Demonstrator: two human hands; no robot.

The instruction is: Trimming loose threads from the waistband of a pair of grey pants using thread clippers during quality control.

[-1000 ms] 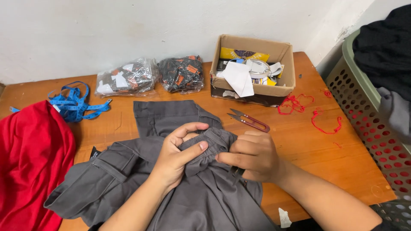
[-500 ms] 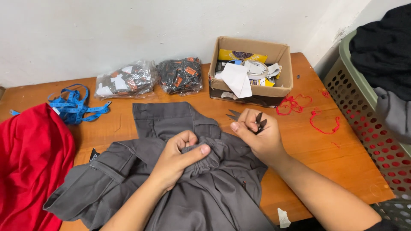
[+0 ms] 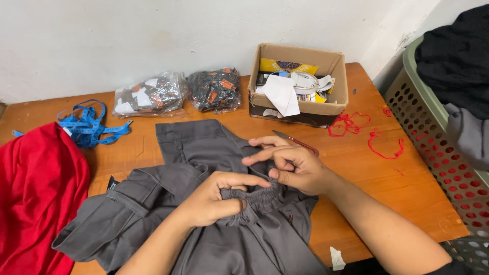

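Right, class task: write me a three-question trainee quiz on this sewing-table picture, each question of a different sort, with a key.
1. True or false: the right hand holds a red-handled thread snip.
2. Multiple choice: what does the left hand pinch? A) the blue measuring tape B) the gathered elastic band of the grey garment C) the red cloth.
3. Fill in: the loose red threads lie on the wooden table between the cardboard box and the green ______.

Key: 1 true; 2 B; 3 laundry basket.
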